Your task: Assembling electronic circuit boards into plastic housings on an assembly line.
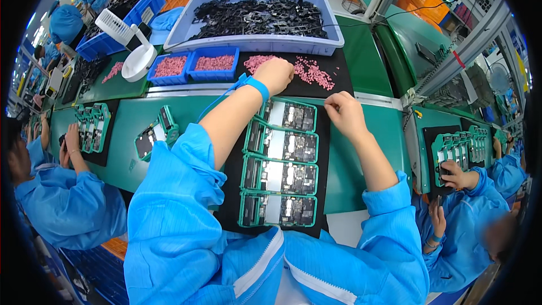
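Observation:
My left hand [275, 75], with a blue band [255, 86] on its wrist, is over small pink pieces [314, 73] scattered on a black mat. Its fingers are curled in, and what they hold, if anything, is hidden. To the right of the mat, my right hand [345, 114] has its thumb and fingertips pinched together; anything between them is too small to make out. Between my forearms stands a column of several green holders [280, 178], each carrying an opened phone with an exposed circuit board [298, 178]. The farthest holder lies just beyond my left wrist.
Two blue bins [212, 77] of pink pieces stand at the far left, beside a white fan [138, 63]. Behind is a large grey tub [183, 40] of black parts. Another holder [158, 134] lies left on the green bench [361, 183]. Co-workers sit on both sides.

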The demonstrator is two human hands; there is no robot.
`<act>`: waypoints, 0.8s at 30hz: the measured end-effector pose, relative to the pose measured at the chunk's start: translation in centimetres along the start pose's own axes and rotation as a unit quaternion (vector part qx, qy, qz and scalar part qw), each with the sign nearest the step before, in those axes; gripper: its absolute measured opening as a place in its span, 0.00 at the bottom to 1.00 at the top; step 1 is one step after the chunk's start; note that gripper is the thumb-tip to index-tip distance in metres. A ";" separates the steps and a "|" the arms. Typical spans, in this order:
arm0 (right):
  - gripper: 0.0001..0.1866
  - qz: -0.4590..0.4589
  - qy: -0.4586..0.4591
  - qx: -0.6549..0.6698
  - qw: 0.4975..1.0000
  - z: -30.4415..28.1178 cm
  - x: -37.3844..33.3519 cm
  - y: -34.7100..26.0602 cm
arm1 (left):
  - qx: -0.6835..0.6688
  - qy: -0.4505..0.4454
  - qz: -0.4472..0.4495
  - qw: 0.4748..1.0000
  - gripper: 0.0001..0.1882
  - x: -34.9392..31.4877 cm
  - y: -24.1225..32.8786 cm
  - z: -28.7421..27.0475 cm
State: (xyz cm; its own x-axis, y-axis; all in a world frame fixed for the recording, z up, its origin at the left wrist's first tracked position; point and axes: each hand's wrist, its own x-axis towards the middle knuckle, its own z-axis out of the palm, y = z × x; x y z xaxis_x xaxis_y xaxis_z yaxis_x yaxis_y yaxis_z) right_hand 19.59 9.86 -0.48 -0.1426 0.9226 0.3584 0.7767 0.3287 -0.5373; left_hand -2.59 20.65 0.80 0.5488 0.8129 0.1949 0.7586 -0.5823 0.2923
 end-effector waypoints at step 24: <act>0.04 -0.070 -0.031 -0.104 0.992 3.9 9.3 4.5 | 0.044 -0.126 0.066 0.989 0.04 7.1 1.2 2.5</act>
State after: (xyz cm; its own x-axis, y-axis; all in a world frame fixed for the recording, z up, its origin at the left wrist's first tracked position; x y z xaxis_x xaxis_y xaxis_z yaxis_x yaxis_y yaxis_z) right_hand 19.33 20.73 -2.54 -0.2900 0.8837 0.3673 0.8557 0.4113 -0.3141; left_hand 3.09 25.69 0.15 0.7070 0.7070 -0.0171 0.6958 -0.6910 0.1958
